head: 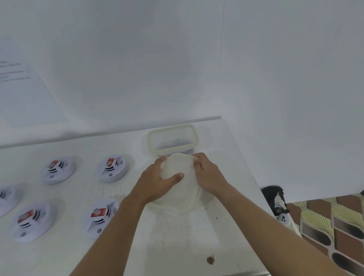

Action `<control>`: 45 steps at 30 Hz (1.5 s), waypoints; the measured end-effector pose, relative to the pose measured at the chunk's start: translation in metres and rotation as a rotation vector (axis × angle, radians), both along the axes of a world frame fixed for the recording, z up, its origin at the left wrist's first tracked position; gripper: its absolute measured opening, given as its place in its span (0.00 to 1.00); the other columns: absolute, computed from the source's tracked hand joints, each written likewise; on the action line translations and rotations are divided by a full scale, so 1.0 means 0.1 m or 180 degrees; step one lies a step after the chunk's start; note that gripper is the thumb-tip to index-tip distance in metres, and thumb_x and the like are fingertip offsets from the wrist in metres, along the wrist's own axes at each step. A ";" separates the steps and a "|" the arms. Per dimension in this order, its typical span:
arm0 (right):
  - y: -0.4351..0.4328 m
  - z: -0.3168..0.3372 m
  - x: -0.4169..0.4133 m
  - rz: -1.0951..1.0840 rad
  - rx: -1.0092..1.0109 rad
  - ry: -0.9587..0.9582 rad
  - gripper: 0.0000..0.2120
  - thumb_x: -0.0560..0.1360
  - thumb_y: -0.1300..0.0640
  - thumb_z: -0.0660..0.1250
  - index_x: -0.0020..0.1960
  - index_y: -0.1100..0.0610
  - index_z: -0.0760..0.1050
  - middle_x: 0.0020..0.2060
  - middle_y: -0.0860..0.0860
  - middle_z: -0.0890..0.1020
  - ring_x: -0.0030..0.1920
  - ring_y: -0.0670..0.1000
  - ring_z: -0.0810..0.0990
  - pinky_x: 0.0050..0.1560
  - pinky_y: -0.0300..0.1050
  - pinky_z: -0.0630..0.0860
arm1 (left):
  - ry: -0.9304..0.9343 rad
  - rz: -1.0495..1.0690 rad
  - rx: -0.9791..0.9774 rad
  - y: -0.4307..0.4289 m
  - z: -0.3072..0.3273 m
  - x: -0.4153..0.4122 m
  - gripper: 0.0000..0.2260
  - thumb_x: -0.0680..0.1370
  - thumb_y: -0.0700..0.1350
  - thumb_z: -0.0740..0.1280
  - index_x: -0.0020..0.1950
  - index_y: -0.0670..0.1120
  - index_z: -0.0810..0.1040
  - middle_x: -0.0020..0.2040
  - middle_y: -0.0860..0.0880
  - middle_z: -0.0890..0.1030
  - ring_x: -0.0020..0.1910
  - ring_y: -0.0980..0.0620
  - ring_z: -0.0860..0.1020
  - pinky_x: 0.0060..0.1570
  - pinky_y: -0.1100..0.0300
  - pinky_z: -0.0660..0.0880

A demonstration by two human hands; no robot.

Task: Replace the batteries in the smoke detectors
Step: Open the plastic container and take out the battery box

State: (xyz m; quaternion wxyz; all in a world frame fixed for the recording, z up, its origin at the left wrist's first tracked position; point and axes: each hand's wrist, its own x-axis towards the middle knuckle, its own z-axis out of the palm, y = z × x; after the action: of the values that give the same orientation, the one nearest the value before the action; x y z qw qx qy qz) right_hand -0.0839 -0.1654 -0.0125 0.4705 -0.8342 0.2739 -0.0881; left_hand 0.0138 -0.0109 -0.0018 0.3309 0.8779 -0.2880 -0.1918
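Observation:
Five white round smoke detectors lie on the white table (55, 263), among them one at the back (58, 170), one in the middle (113, 168) and one near my left forearm (100, 216). Each shows a red battery on its upturned side. My left hand (159, 183) and my right hand (205, 173) together grip a pale, blurred lid (180, 196) with a yellowish rim, low over the table. My left thumb lies across its top. Just behind it stands an open clear plastic container (172, 130) with the same yellowish rim and dark items inside.
The table's right edge (254, 175) runs close to my right arm. Beyond it are a black and white object (277, 202) and a patterned floor (355, 232). A white wall rises behind the table, with a printed sheet (9, 84) at the left. A brown spot (210, 260) marks the tabletop.

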 end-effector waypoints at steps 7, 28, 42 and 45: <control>0.04 0.00 -0.06 -0.0308 -0.0017 0.0023 0.17 0.85 0.50 0.51 0.71 0.54 0.66 0.58 0.54 0.78 0.58 0.56 0.77 0.54 0.48 0.70 | 0.0902 -0.0136 0.0598 0.34 0.21 0.00 0.44 0.63 0.68 0.75 0.73 0.56 0.60 0.56 0.49 0.80 0.42 0.48 0.85 0.38 0.54 0.83; -0.15 0.17 -0.46 -0.0724 0.0353 -0.0551 0.17 0.79 0.53 0.68 0.66 0.54 0.72 0.44 0.45 0.76 0.39 0.42 0.76 0.46 0.42 0.76 | -0.0642 0.1486 -0.0716 0.37 0.16 -0.24 0.18 0.79 0.49 0.67 0.66 0.43 0.76 0.46 0.51 0.78 0.46 0.52 0.75 0.50 0.59 0.69; 0.09 -0.26 -1.04 -0.0193 0.1127 -0.1259 0.15 0.78 0.47 0.58 0.49 0.55 0.78 0.41 0.48 0.80 0.42 0.49 0.79 0.46 0.42 0.74 | 0.0516 0.1778 -0.2110 0.81 -0.13 -0.76 0.11 0.80 0.45 0.65 0.41 0.42 0.79 0.39 0.54 0.82 0.42 0.50 0.81 0.46 0.48 0.78; 0.10 -0.32 -1.11 0.0101 0.0591 -0.0765 0.06 0.78 0.51 0.68 0.54 0.49 0.78 0.47 0.45 0.81 0.43 0.45 0.78 0.47 0.34 0.73 | 0.0465 0.1561 -0.1291 0.82 -0.25 -0.83 0.10 0.73 0.49 0.75 0.50 0.48 0.78 0.46 0.51 0.79 0.40 0.52 0.80 0.41 0.58 0.76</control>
State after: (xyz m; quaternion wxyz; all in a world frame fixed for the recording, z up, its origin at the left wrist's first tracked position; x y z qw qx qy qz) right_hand -0.1944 -0.1554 -0.0447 0.5763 -0.7747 0.2094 -0.1541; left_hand -0.0692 0.0709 -0.0273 0.5552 0.8212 -0.0758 -0.1076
